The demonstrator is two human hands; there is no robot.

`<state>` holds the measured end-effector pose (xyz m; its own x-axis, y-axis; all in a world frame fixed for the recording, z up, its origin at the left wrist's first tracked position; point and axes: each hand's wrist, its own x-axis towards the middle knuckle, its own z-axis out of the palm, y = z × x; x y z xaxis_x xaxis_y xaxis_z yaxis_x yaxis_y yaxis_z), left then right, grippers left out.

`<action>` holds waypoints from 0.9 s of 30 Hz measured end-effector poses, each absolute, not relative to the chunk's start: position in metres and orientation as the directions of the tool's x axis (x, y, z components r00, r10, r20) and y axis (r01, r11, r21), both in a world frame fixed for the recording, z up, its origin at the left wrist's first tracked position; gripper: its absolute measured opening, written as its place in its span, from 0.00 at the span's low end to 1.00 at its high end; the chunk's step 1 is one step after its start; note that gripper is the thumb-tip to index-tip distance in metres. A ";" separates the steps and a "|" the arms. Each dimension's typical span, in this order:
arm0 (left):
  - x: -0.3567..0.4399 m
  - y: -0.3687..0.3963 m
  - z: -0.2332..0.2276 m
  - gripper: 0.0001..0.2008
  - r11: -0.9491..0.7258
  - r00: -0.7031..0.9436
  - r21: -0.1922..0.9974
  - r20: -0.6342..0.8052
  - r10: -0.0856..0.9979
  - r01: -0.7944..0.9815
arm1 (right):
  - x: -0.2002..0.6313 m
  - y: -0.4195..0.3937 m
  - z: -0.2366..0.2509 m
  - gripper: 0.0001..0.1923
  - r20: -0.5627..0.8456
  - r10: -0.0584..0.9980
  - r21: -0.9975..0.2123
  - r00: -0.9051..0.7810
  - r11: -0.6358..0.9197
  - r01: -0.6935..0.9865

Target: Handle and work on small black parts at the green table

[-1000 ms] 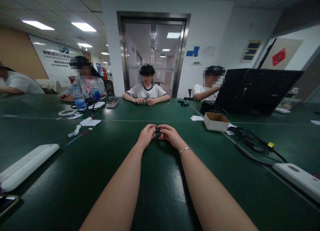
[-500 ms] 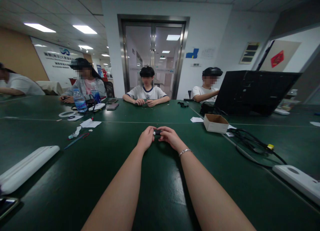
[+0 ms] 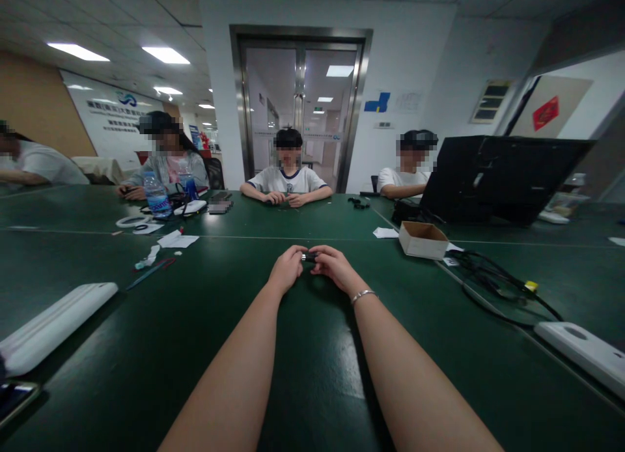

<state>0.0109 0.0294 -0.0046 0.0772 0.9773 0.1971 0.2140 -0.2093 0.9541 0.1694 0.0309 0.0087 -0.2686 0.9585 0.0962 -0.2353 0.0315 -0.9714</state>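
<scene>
Both of my arms stretch forward over the dark green table (image 3: 312, 348). Between my fingertips is a small black object with a silver end (image 3: 308, 257), too small to name for sure. My left hand (image 3: 287, 269) pinches its silver end. My right hand (image 3: 333, 267), with a silver bracelet (image 3: 364, 296) at the wrist, grips the black end. The fingers cover both ends, so only the middle shows. The object is held just above or at the tabletop; I cannot tell which.
An open cardboard box (image 3: 422, 249), black cables (image 3: 502, 286) and a white power strip (image 3: 581, 348) lie at right, below a black monitor (image 3: 502, 178). At left are a long white case (image 3: 61, 325), paper scraps (image 3: 178, 240) and a water bottle (image 3: 157, 197). Several people sit around the table.
My hands keep the same hold on the small black object, with hardly any motion. The view has shifted slightly. The person at right has lowered an arm beside the monitor.
</scene>
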 end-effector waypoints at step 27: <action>0.011 0.030 -0.006 0.16 -0.287 0.095 0.927 0.272 0.958 0.241 | 0.169 0.034 0.009 0.11 0.047 0.964 -0.967 -0.262 -0.022 -0.256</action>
<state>0.0108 0.0303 -0.0055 0.0947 0.9577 0.2716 0.2408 -0.2868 0.9272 0.1691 0.0340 0.0095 -0.2616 0.9640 0.0470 -0.2557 -0.0222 -0.9665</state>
